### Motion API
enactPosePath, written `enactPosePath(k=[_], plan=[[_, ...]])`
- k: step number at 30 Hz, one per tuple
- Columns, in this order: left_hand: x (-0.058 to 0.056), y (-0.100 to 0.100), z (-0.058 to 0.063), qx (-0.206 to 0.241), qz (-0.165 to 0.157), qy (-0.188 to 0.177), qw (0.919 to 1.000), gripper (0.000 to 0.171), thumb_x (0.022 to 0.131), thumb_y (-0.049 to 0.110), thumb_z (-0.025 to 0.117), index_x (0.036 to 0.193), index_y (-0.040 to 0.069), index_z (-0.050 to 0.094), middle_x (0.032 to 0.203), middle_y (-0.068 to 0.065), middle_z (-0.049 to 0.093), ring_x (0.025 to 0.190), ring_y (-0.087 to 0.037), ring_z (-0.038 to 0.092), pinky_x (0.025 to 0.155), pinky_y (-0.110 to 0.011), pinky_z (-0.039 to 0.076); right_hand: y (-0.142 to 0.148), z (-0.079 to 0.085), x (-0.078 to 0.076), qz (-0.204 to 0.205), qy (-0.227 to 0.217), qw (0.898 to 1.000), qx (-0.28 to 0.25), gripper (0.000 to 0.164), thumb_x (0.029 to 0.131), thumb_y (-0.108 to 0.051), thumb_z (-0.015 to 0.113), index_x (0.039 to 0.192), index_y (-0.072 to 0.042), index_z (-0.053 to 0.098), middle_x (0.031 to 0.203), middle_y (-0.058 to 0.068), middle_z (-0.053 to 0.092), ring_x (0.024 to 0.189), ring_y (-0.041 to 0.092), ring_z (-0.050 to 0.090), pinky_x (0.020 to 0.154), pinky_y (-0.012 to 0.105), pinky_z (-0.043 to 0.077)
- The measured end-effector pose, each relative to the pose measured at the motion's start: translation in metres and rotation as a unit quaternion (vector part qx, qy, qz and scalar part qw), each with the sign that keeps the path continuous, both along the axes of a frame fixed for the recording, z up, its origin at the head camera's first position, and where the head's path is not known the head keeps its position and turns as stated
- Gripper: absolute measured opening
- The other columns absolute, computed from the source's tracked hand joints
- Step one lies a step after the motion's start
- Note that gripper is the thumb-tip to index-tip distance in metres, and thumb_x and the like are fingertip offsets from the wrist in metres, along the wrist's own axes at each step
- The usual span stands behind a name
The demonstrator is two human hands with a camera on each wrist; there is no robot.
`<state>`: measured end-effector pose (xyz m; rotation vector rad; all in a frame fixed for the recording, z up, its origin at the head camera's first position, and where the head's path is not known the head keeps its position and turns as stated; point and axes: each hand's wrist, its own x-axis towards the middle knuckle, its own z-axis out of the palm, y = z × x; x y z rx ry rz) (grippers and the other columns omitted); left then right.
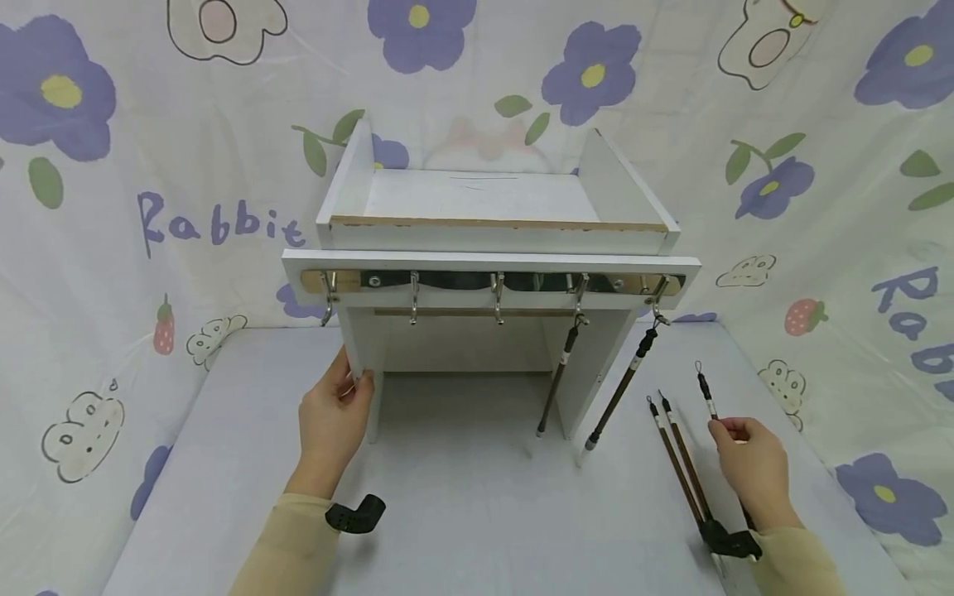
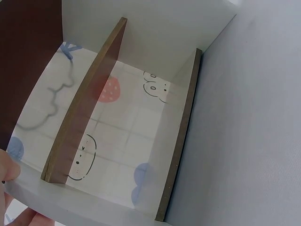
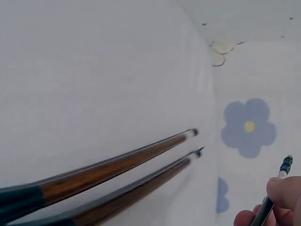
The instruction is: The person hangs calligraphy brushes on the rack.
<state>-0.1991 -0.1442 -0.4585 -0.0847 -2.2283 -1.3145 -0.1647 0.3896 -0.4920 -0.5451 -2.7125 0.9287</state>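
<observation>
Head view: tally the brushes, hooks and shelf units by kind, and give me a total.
Brushes: 5 (2 hanging, 2 lying on the table, 1 in the right hand)
Hooks: 5
Shelf units: 1
Total: 11

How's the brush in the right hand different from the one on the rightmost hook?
The held brush is pinched by the right hand; the hanging brush dangles from a hook. In the head view, the hand hides much of the held brush; the hanging brush shows almost whole. Both have dark tops.

Five brushes (image 1: 621, 389), five hooks (image 1: 498, 298)
</observation>
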Motion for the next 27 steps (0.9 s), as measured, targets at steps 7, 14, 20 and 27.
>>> enactPosePath(k=[7, 14, 20, 27], plan=[[0.0, 0.0, 0.0, 0.0, 0.002, -0.002, 1.0, 0.048, 0.094, 0.018, 0.062, 0.141, 0.018, 0.052, 0.127, -0.01, 0.062, 0.099, -0.032, 0.067, 0.077, -0.036, 0.057, -0.014, 0.028, 0.005, -0.002, 0.065, 0.998, -0.016, 0.045, 0.098, -0.04, 0.052, 0.123, -0.004, 0.063, 0.103, 0.013, 0.066, 0.072, 0.001, 0.055, 0.051, 0.023, 0.047], [0.001, 0.0, 0.001, 0.003, -0.002, 0.001, 1.0, 0.049, 0.094, 0.017, 0.062, 0.142, 0.019, 0.051, 0.128, -0.01, 0.062, 0.099, -0.032, 0.067, 0.078, -0.036, 0.057, -0.036, 0.054, 0.01, -0.023, 0.14, 0.989, -0.044, 0.036, 0.096, -0.036, 0.058, 0.117, -0.008, 0.066, 0.1, 0.003, 0.064, 0.071, 0.0, 0.058, 0.051, 0.018, 0.046], [0.001, 0.0, 0.001, 0.004, -0.002, 0.002, 1.0, 0.05, 0.094, 0.017, 0.062, 0.142, 0.019, 0.051, 0.129, -0.009, 0.061, 0.1, -0.033, 0.067, 0.078, -0.036, 0.057, -0.053, 0.07, 0.015, -0.009, 0.201, 0.978, -0.054, 0.03, 0.096, -0.029, 0.059, 0.113, -0.005, 0.067, 0.095, 0.002, 0.064, 0.069, -0.002, 0.059, 0.053, 0.014, 0.046], [-0.001, 0.0, -0.001, 0.001, 0.0, 0.002, 1.0, 0.05, 0.094, 0.017, 0.061, 0.143, 0.017, 0.051, 0.13, -0.009, 0.061, 0.1, -0.032, 0.067, 0.078, -0.036, 0.057, -0.069, 0.084, 0.022, 0.017, 0.268, 0.961, -0.071, 0.024, 0.096, -0.021, 0.06, 0.111, -0.002, 0.066, 0.091, -0.002, 0.063, 0.07, 0.002, 0.061, 0.06, 0.009, 0.048]])
